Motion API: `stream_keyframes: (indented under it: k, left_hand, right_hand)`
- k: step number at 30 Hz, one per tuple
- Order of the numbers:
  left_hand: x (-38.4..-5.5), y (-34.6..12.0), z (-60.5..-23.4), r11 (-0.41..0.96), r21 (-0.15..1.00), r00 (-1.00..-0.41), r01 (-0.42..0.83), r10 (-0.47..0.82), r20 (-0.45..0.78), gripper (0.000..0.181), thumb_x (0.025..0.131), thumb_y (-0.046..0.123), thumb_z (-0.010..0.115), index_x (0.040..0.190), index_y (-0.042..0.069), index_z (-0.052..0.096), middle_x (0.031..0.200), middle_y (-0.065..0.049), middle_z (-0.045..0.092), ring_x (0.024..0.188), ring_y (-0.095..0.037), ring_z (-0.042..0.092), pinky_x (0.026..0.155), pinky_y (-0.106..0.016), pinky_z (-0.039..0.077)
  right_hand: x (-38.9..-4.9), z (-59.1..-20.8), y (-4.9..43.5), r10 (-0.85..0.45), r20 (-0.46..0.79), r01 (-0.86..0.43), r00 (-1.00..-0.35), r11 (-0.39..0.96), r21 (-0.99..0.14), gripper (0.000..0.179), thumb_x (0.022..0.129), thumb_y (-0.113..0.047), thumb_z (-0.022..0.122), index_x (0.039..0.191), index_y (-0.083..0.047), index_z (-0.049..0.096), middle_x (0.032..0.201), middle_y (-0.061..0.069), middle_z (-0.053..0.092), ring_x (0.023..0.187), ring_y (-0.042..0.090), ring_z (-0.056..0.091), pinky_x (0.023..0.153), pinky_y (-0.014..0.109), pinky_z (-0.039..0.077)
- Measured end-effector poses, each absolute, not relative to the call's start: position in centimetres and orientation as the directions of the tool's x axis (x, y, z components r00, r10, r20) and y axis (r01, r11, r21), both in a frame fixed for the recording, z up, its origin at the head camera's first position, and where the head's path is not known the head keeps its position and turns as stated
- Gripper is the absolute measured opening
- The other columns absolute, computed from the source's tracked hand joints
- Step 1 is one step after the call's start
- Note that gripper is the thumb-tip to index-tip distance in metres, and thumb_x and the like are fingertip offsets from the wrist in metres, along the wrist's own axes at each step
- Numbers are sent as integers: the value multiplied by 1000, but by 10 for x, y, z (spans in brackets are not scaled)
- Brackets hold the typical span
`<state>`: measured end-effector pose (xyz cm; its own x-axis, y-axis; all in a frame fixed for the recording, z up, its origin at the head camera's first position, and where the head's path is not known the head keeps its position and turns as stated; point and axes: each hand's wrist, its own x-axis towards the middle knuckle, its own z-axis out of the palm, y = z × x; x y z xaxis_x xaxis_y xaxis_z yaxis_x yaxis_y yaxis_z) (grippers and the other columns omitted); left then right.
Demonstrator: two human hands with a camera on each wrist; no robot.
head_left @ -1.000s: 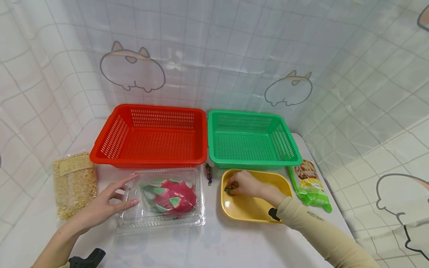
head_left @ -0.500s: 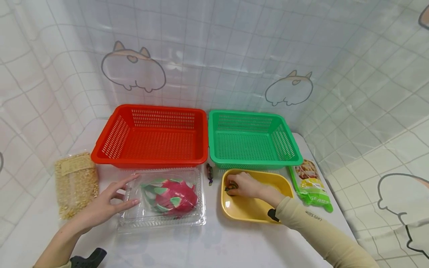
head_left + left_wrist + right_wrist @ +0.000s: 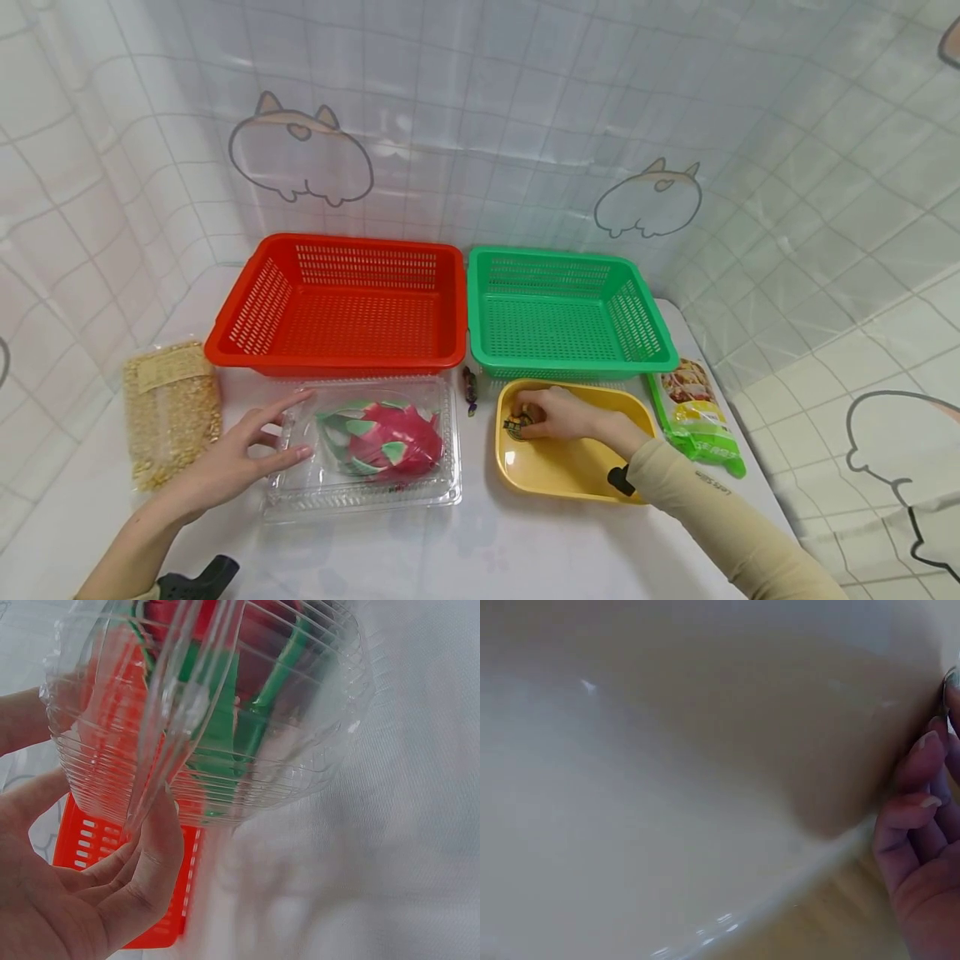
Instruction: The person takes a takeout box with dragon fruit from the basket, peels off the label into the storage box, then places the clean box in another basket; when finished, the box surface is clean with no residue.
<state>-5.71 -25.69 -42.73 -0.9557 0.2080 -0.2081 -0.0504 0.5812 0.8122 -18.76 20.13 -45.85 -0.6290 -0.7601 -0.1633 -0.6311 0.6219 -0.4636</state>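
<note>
Black-and-gold packet (image 3: 516,427), pinched in right hand (image 3: 558,414), inside yellow basin (image 3: 551,471).
Arm passes over the rim, presumably because walls bar side entry. Left hand (image 3: 238,454), spread wide, touches clear box (image 3: 360,500), perhaps steadying it; dragon fruit (image 3: 393,442) inside. Beyond, on desk (image 3: 450,550): red basket (image 3: 333,361), green basket (image 3: 573,365), apparently set back for working room.

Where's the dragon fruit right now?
Head view, left of centre: the dragon fruit sits inside the clear clamshell, just in front of the red basket, with the left hand at the clamshell's left edge.
</note>
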Motion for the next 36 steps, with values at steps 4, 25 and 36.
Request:
stream_keyframes:
  k: [4,25,36]
  left_hand:
    - [-57,-257,-428,583,811,-955,-51,209,-210,81,91,34,71,159,22,28,145,-21,38,114,-36,49,74,-36,52]
    - [-56,-258,-428,569,820,-953,-56,215,-214,81,92,33,71,159,20,27,149,-22,36,114,-37,49,74,-36,53]
    - [-57,-258,-429,569,821,-954,-48,219,-207,82,91,33,72,159,19,27,148,-23,37,114,-37,49,75,-41,56]
  right_hand:
    - [-189,-459,205,-767,-178,-603,-617,606,-519,21,89,-16,75,107,-9,66,74,-6,59,66,2,50,63,20,43]
    - [-188,-456,213,-761,-210,-557,-613,606,-568,15,91,-8,71,105,-6,66,78,-3,61,68,2,50,64,20,44]
    - [-186,-454,218,-744,-190,-577,-641,630,-520,13,89,-6,71,101,-7,67,73,-4,57,65,2,46,61,20,41]
